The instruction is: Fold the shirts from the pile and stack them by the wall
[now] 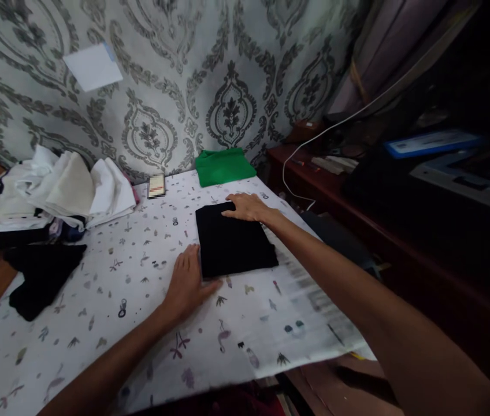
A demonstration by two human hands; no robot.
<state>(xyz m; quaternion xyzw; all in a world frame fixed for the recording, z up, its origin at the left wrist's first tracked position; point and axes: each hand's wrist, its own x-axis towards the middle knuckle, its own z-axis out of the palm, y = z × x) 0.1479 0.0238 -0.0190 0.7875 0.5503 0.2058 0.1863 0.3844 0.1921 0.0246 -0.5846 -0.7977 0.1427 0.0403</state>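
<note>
A black folded cloth [234,245] lies flat in a rough square on the patterned white sheet [149,323]. My left hand [188,283] rests at its near left corner, fingers stretched along the left edge and thumb out along the near edge. Across the far right corner lies my right hand [247,207], with its fingers spread over the black fabric and the sheet beside it. Neither hand grips anything. Behind the black cloth, near the wall, is a green folded cloth [225,166].
A heap of white and cream clothes [63,185] sits at the left. In front of it lies a crumpled black garment [45,274]. A small framed card [156,186] stands by the wall. On the right, a dark red desk [290,164] carries clutter, and a white cable [336,124] hangs down.
</note>
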